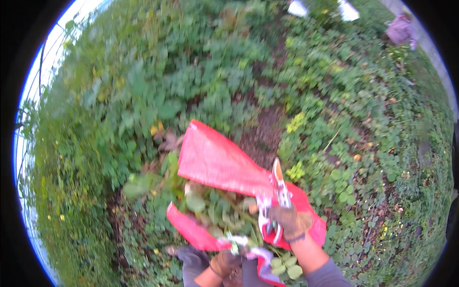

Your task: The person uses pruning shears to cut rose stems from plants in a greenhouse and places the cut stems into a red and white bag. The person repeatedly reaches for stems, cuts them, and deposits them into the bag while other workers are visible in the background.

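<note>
A red woven sack (222,163) spreads before me, its mouth parted around leafy green cuttings (215,211). My right hand (292,220), in a brown work glove, is closed around metal pruning shears (281,186) and lies against the sack's right part. The blades point up, away from me; whether the fingers also grip the fabric is unclear. Also gloved in brown, my left hand (226,263) is at the sack's near rim, closed on the bunched fabric beside some stems. A leafy sprig (287,267) hangs below my right hand.
Dense low vines (154,71) cover the ground around me, with a patch of bare soil (265,132) beyond the sack. A person in a pink top (400,30) is at the upper right, near a paved strip (435,53). Two white objects (297,8) lie at the top.
</note>
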Available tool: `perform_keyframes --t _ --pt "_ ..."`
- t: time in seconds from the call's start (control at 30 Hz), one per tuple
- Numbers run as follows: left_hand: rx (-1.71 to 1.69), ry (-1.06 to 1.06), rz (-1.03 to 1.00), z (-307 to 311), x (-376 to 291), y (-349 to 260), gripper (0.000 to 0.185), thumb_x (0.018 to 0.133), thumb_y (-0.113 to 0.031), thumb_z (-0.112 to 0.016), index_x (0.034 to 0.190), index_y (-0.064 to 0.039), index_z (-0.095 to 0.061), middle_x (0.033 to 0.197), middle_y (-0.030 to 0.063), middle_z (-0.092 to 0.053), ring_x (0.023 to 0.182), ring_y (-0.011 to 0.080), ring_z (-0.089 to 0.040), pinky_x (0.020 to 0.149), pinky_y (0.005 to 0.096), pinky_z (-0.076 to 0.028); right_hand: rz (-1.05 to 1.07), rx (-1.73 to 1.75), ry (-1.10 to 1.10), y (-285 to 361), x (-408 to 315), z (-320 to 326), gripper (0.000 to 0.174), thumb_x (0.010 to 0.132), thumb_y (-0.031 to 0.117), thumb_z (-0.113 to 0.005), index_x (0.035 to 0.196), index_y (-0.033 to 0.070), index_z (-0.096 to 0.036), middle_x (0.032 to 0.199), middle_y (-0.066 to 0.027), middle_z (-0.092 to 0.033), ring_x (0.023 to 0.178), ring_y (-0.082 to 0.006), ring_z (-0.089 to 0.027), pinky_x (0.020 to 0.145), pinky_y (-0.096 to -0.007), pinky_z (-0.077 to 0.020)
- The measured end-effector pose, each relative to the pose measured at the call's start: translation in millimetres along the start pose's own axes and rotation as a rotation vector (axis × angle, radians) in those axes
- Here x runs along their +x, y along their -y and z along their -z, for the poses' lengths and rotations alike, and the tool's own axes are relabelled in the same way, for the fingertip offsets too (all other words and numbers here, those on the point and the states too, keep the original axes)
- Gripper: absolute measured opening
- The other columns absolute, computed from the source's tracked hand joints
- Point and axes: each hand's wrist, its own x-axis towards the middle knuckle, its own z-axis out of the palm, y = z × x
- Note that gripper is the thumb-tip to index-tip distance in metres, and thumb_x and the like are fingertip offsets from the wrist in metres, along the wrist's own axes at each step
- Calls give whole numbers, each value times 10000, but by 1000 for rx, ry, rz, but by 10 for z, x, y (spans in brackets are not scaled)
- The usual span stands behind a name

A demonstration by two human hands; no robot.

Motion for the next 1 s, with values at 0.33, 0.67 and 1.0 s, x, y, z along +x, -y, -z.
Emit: perform_keyframes --t 0.33,0.67,1.0 --pt "-490 263 507 716 946 -1138 211 932 -159 -631 1118 -62 -610 1002 78 -653 924 220 -632 804 372 -501 -62 207 -6 630 -891 -607 198 778 -34 -638 975 -14 -634 945 -147 -671 750 -173 -654 685 -320 -538" --pt "-1189 909 501 452 1492 -1346 251 956 -242 -607 1096 -34 -613 1052 93 -664 973 191 -626 846 340 -489 310 -107 -305 1682 -1312 -1047 90 840 84 -661 888 11 -682 885 -85 -695 705 -107 -613 604 -248 -476" --pt "-701 845 90 587 2527 -528 153 940 -221 -636 1052 -118 -622 929 39 -621 849 165 -591 753 351 -482 439 -49 -644 1730 -314 -136 87 802 26 -561 723 9 -592 768 -65 -602 721 -165 -579 692 -337 -498"
